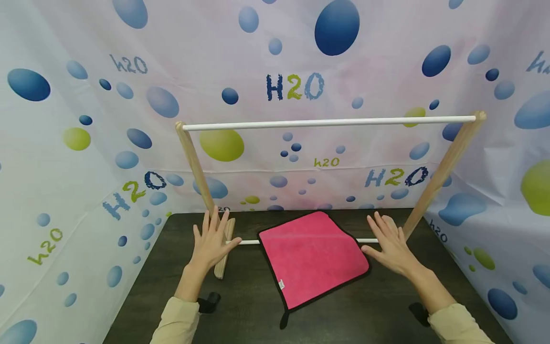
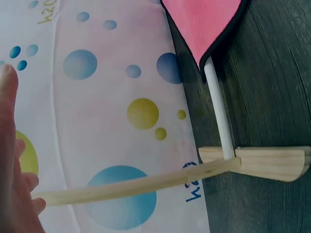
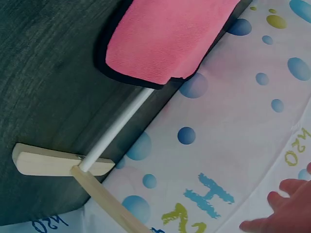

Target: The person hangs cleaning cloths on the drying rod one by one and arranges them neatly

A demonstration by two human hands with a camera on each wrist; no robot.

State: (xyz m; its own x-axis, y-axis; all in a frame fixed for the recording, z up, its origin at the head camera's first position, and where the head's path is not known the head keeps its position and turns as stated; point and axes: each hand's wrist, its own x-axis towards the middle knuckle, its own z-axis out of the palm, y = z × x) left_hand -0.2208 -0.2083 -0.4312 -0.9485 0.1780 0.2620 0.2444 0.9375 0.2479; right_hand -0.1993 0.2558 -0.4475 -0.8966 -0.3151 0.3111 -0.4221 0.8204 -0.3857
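A pink towel (image 1: 313, 258) with black edging, a small white tag and a black hanging loop lies draped over the lower white bar (image 1: 249, 242) of a wooden rack. My left hand (image 1: 210, 241) is spread with straight fingers near the rack's left upright (image 1: 195, 165), apart from the towel. On the other side my right hand (image 1: 393, 248) hovers, fingers extended, between the towel's right corner and the right upright (image 1: 444, 174). Neither hand holds anything. In the right wrist view, only part of the right hand (image 3: 286, 208) appears at the lower right.
The rack's upper white bar (image 1: 326, 123) spans the uprights above both hands. Wooden feet (image 2: 272, 162) sit on the dark wood-grain tabletop (image 1: 253, 315). A curtain (image 1: 275, 186) printed with bubbles and H2O lettering hangs behind the table and along both sides.
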